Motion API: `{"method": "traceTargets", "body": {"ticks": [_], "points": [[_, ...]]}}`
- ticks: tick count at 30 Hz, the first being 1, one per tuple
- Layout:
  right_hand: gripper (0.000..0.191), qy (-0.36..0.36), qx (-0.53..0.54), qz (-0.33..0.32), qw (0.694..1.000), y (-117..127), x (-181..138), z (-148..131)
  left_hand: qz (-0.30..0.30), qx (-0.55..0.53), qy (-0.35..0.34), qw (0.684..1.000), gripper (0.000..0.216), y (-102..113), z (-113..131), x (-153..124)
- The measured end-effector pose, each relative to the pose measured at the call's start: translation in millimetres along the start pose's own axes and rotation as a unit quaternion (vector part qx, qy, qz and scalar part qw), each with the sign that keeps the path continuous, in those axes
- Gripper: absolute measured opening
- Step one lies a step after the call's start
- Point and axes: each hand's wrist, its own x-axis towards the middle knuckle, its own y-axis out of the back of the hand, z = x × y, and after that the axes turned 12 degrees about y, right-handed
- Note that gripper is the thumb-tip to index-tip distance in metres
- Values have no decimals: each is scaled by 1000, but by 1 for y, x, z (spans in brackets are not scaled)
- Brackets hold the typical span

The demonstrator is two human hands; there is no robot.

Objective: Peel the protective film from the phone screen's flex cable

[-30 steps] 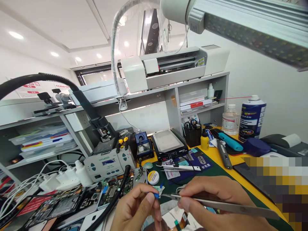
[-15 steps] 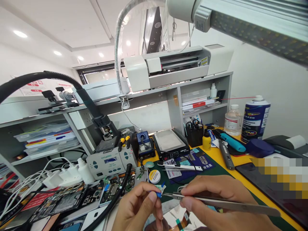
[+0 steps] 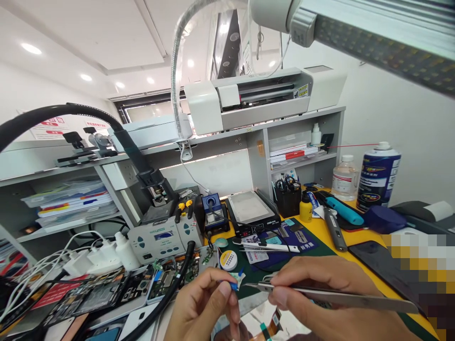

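Fingertips of the left hand (image 3: 202, 308) pinch a tiny blue part (image 3: 232, 285) at the near edge of the bench, while the right hand (image 3: 320, 298), closed on steel tweezers (image 3: 330, 297), points them at it; light, probably fragile, best gripped by its edges.

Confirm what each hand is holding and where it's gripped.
Left hand: a small blue part, pinched at its end between thumb and fingers. Right hand: metal tweezers, held just behind the tips, which point at the part.
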Motion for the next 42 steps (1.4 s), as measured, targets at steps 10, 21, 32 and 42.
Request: {"method": "traceTargets", "body": {"ticks": [10, 21, 32, 42], "points": [[11, -186, 145, -120, 965, 11, -8, 5, 15, -19, 11, 1000, 36, -11, 6, -7], [16, -286, 214, -142, 923, 19, -3, 14, 34, 47, -32, 998, 37, 6, 11, -4], [22, -319, 382, -120, 859, 17, 3, 29, 57, 329, -89, 938, 4, 5, 3, 1], [23, -324, 350, -143, 867, 8, 0, 34, 96, 529, -29, 843, 18, 5, 15, -7]]}}
